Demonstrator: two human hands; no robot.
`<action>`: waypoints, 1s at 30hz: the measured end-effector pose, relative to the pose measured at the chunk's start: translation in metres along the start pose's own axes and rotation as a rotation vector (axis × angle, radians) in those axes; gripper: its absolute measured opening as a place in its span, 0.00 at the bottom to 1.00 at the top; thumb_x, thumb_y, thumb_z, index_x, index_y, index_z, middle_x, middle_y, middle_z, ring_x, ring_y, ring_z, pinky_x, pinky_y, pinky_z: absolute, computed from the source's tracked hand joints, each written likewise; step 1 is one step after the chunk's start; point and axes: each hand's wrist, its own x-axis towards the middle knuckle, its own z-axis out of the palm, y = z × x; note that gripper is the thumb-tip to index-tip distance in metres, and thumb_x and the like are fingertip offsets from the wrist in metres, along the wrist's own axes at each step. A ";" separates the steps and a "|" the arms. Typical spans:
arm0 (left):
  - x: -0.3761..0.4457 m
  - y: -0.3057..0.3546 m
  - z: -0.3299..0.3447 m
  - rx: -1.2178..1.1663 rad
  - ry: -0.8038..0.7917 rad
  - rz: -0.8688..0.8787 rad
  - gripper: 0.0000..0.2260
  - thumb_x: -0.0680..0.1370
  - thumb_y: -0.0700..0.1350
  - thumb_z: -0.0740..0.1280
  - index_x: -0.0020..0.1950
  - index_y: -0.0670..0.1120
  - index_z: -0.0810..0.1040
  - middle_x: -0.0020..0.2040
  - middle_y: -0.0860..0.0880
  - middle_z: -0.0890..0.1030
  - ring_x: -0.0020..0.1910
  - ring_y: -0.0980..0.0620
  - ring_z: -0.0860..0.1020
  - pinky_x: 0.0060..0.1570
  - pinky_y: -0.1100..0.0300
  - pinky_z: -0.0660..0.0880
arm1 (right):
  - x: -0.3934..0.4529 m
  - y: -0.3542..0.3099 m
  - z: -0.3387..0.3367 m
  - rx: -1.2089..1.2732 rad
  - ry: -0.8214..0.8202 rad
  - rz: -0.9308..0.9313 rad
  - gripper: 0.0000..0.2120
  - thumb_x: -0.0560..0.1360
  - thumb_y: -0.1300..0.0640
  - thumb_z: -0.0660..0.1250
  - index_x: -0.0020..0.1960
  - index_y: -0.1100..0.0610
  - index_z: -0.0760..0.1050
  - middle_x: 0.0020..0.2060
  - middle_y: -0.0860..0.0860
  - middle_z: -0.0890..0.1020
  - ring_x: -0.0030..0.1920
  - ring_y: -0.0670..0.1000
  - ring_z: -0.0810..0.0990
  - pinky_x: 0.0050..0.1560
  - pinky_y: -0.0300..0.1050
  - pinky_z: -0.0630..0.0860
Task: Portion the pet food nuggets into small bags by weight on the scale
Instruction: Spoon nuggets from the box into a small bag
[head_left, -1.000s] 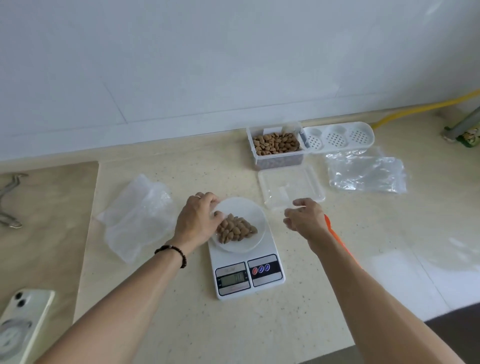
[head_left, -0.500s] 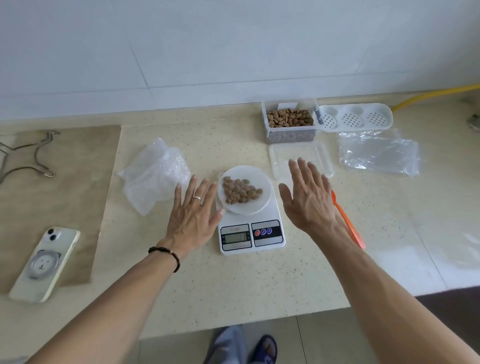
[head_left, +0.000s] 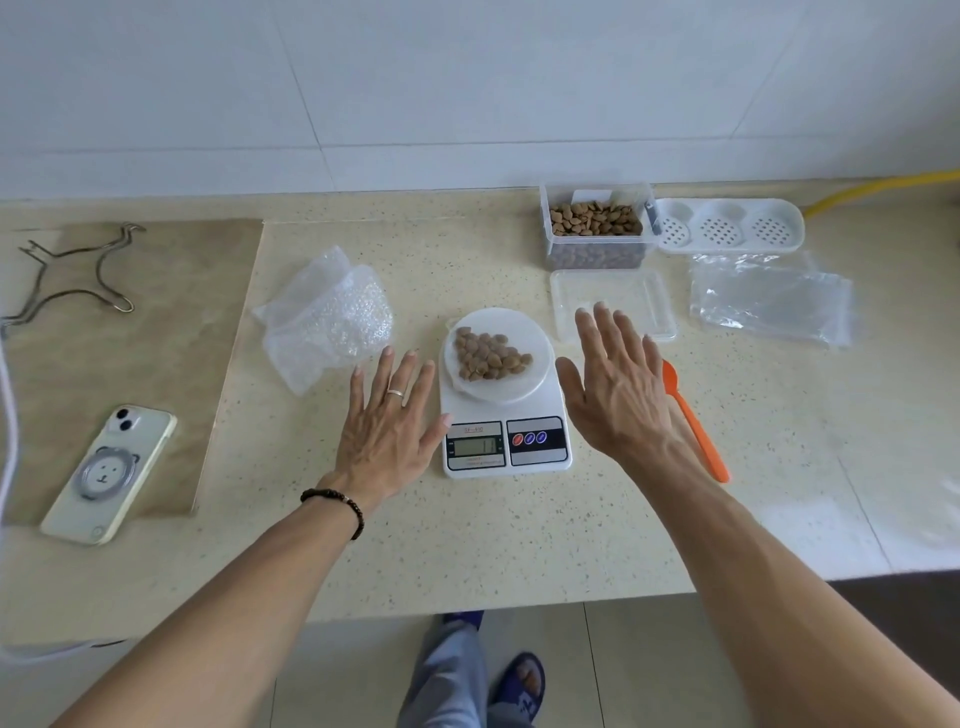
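A white digital scale (head_left: 506, 441) stands at the middle of the counter. On its round white plate (head_left: 524, 343) lies a small heap of brown nuggets (head_left: 488, 353). My left hand (head_left: 387, 421) lies flat and open just left of the scale, its thumb close to the scale's edge. My right hand (head_left: 618, 389) hovers open just right of the scale, fingers spread, holding nothing. A clear tub of nuggets (head_left: 595, 223) sits at the back right. Clear small bags (head_left: 769, 301) lie flat further right.
An orange spoon (head_left: 696, 431) lies partly under my right hand. The tub's clear lid (head_left: 613, 296) lies behind that hand, a white perforated tray (head_left: 727, 228) beside the tub. Bubble wrap (head_left: 327, 317) sits left of the scale. A phone (head_left: 109, 473) and metal stand (head_left: 78, 275) lie far left.
My left hand has let go of the plate's rim and both hands have opened flat on either side of the scale. The view has pulled back from the counter.
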 end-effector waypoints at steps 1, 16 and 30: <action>0.000 0.000 0.000 -0.001 0.004 -0.003 0.36 0.79 0.65 0.36 0.79 0.43 0.54 0.79 0.41 0.55 0.78 0.41 0.46 0.74 0.38 0.46 | 0.001 0.000 0.000 -0.001 -0.003 -0.002 0.30 0.83 0.44 0.48 0.80 0.54 0.46 0.80 0.54 0.48 0.79 0.55 0.45 0.77 0.57 0.44; 0.110 0.036 -0.027 -0.032 -0.025 0.193 0.34 0.78 0.63 0.39 0.79 0.45 0.53 0.79 0.43 0.56 0.79 0.43 0.47 0.74 0.39 0.43 | 0.035 0.040 -0.004 0.424 -0.093 0.417 0.26 0.80 0.50 0.60 0.75 0.58 0.61 0.68 0.59 0.72 0.66 0.61 0.72 0.65 0.56 0.68; 0.203 0.112 -0.058 -0.720 -0.060 0.042 0.12 0.78 0.51 0.66 0.57 0.46 0.77 0.41 0.51 0.81 0.43 0.51 0.79 0.44 0.60 0.73 | 0.052 0.042 -0.012 1.274 -0.038 0.748 0.10 0.74 0.65 0.69 0.56 0.61 0.77 0.43 0.58 0.84 0.38 0.50 0.80 0.44 0.44 0.80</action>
